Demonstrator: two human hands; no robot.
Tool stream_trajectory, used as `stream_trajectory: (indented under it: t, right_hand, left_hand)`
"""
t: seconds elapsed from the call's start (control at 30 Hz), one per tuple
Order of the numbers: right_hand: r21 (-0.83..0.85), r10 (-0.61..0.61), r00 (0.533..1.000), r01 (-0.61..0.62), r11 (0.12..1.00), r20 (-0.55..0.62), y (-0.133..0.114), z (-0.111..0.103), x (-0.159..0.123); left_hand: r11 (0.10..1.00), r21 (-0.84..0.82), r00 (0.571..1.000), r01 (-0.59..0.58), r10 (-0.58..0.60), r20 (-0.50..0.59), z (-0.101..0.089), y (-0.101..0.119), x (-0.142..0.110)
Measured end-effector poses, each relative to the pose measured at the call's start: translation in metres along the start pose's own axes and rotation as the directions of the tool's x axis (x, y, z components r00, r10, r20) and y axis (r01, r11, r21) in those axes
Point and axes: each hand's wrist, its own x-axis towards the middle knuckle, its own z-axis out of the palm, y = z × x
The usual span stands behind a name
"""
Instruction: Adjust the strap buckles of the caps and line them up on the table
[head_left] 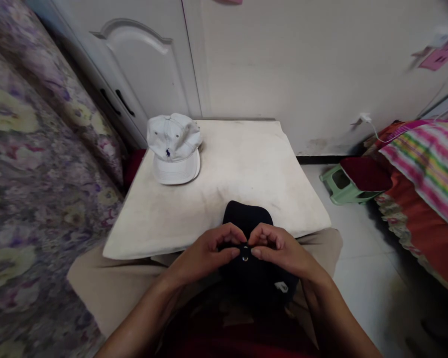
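A dark navy cap (246, 219) lies over the near edge of the white table (246, 164) and onto my lap. My left hand (209, 251) and my right hand (278, 248) meet over it, fingers curled, pinching the cap's back strap and its small metal buckle (245, 257) between thumbs and fingertips. A small white label (281, 287) shows on the cap near my right wrist. A white cap (174, 147) with a small dark logo rests at the table's far left corner, brim towards me.
A floral-covered bed (26, 164) runs along the left. A white cabinet door (142, 74) and wall stand behind the table. On the right are a green stool (343, 186) with a dark red seat and a striped blanket (429, 169).
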Motion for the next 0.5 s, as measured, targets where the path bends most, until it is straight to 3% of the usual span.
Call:
stream_trajectory:
  t: [0.33, 0.5]
  right_hand:
    - [-0.026, 0.090, 0.995, -0.091, 0.995, -0.046, -0.0017, 0.0041, -0.0007]
    - [-0.033, 0.080, 0.997, -0.080, 0.996, 0.002, -0.0004, 0.0031, 0.0003]
  left_hand:
    - [0.996, -0.025, 0.996, -0.083, 0.084, 0.012, -0.0005, -0.0039, 0.0023]
    - [0.994, -0.056, 0.996, -0.090, 0.089, -0.019, 0.0025, -0.0029, 0.0055]
